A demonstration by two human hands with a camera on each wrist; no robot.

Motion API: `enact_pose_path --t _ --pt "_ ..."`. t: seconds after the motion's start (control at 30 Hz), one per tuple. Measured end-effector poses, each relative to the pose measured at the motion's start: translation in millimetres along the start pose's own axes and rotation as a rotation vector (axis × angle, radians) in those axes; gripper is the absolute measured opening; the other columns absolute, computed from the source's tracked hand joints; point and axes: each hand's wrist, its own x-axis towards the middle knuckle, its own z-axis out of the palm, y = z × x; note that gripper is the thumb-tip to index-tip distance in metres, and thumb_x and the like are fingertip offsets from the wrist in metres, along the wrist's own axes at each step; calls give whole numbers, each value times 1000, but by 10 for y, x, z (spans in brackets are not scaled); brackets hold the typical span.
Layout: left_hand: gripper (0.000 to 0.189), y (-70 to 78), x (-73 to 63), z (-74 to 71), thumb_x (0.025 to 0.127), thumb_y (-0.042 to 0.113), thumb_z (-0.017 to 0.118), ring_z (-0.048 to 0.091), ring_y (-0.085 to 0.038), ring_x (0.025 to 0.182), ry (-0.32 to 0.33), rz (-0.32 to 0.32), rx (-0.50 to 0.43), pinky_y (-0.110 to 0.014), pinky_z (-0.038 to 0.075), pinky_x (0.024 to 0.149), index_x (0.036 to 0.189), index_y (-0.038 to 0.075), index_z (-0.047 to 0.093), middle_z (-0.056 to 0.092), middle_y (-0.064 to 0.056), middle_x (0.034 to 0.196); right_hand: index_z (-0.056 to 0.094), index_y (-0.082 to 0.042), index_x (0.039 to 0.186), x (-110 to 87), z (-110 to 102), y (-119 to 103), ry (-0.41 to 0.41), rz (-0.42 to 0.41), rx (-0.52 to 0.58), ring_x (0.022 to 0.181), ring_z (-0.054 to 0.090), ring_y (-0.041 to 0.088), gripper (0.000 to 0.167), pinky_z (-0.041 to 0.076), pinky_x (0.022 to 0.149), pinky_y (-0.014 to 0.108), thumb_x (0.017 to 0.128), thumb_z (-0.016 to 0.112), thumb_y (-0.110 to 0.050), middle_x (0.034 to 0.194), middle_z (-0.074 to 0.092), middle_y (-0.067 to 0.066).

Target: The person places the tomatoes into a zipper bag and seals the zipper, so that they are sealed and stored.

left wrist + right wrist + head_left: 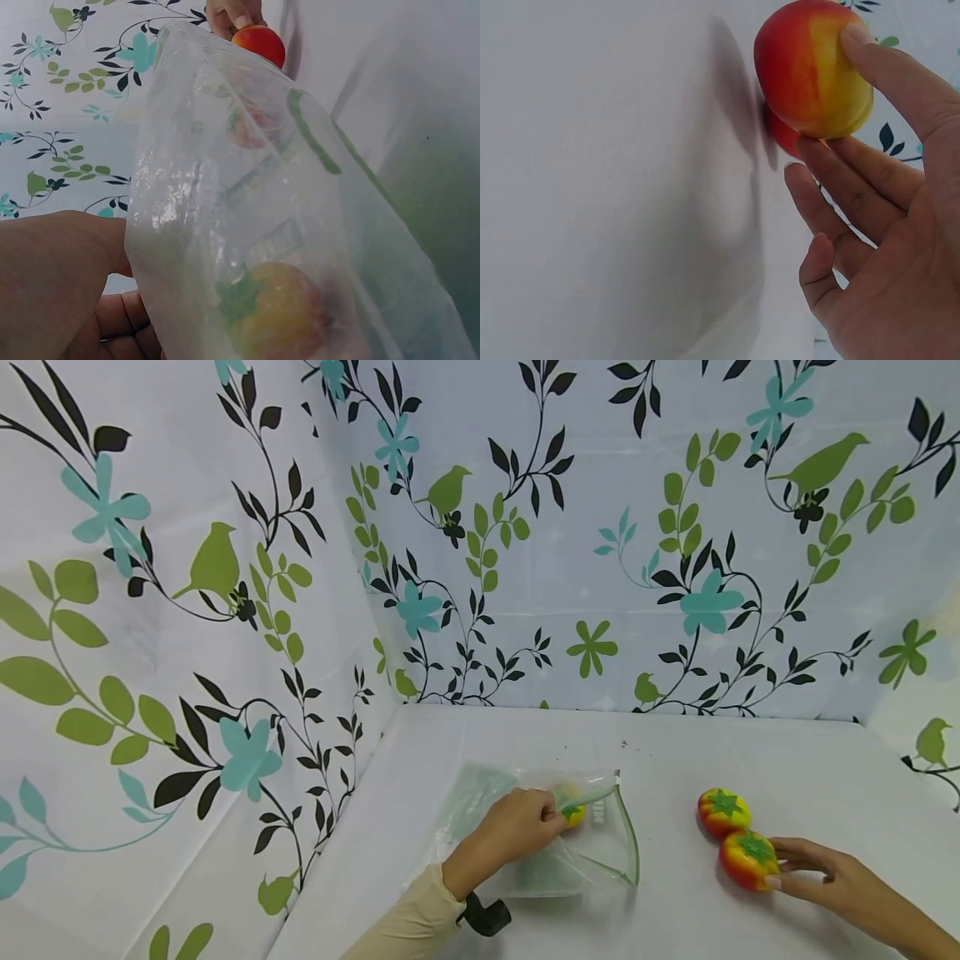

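Observation:
A clear zip bag (540,881) lies on the table with its mouth spread toward the right. My left hand (521,818) pinches the bag's upper layer near the mouth. Inside shows one red-and-yellow toy fruit (277,311) with a green star-shaped top, partly hidden by the hand in the head view. Right of the bag, my right hand (832,877) holds the nearer toy fruit (747,862) between thumb and fingertips. Another such fruit (723,812) sits just behind it, and the two seem to touch in the head view.
The white tabletop (675,743) reaches back to a wall covering (555,568) printed with leaves, flowers and birds. A similar printed sheet (172,693) stands along the left side. A black wrist device (486,918) sits under the left wrist.

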Motion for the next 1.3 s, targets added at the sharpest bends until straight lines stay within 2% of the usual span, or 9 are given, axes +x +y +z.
enact_pose_path --t 0.2,0.47,0.7,0.8,1.03,1.3 --pt "35 -6 -4 -5 94 18 63 36 -5 52 8 4 -3 -22 28 51 64 20 45 38 9 60 51 8 146 26 19 -180 31 -18 -50 114 66 35 68 54 78 47 101 67 -41 136 64 28" --pt "33 -2 -7 -22 94 19 63 37 -5 52 2 5 -4 -22 30 50 65 20 47 40 10 60 54 5 145 40 74 -395 61 -88 -43 112 66 33 64 48 75 33 101 68 -39 131 69 21" --pt "31 -5 -14 -23 94 18 62 38 -5 52 -1 14 -16 -22 30 50 66 20 47 41 10 60 61 -1 141 83 230 -630 117 -137 -18 101 62 5 57 44 71 25 99 72 -37 123 73 8" --pt "32 -3 -16 -25 94 18 62 38 -4 52 5 15 -15 -21 30 50 65 20 47 41 10 60 63 -2 140 117 311 -739 136 -179 5 99 62 1 55 43 70 25 98 74 -35 120 74 5" --pt "34 2 -20 -36 94 19 62 36 -4 52 16 17 -8 -21 29 50 64 20 46 39 10 58 65 -7 138 225 478 -1003 133 -209 11 102 65 14 56 49 77 24 95 78 -39 117 72 0" --pt "35 11 -16 -45 93 17 61 33 -4 50 19 24 -18 -21 27 50 62 19 44 35 10 56 69 -14 133 328 618 -1229 127 -298 -20 98 64 6 52 48 73 27 92 81 -43 115 73 -5"
